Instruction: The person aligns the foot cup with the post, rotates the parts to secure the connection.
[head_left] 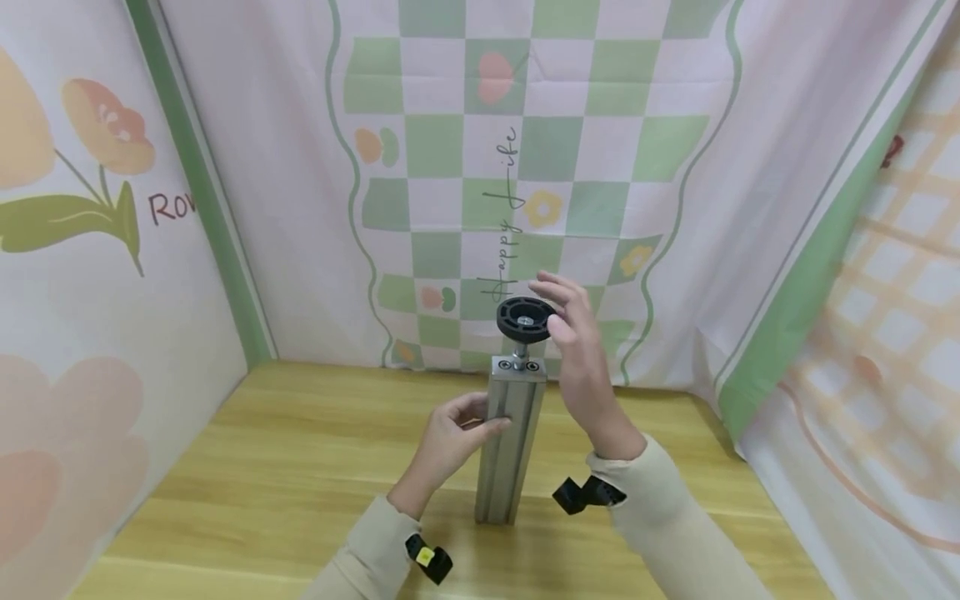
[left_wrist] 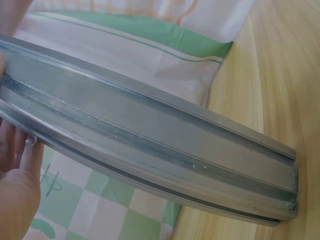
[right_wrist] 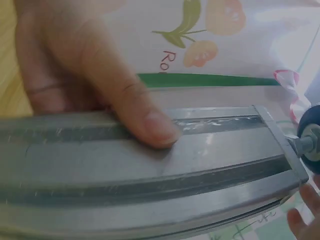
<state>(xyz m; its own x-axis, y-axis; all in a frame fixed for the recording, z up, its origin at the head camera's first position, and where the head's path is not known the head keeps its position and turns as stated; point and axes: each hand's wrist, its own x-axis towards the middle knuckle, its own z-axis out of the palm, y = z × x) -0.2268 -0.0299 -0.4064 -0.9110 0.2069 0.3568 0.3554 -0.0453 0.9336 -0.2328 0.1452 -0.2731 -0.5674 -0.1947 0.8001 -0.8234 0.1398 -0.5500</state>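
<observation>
In the head view an aluminium profile (head_left: 504,467) stands upright on the wooden table. A black round levelling foot (head_left: 517,320) sits on a threaded stud above its top end. My left hand (head_left: 447,446) grips the profile's upper part from the left, thumb on the near face. In the right wrist view the left thumb (right_wrist: 150,125) lies over a slot of the profile. My right hand (head_left: 581,358) is raised beside the foot's right edge, fingers loosely extended; whether the thumb touches the rim I cannot tell. Right fingertips (right_wrist: 302,215) show near the foot (right_wrist: 312,132).
The wooden table (head_left: 300,467) runs back to a printed curtain (head_left: 435,208) with green checks. More printed cloth (head_left: 90,292) hangs at the left, and a checked cloth (head_left: 892,333) at the right. Black wrist mounts (head_left: 573,495) are strapped over both sleeves.
</observation>
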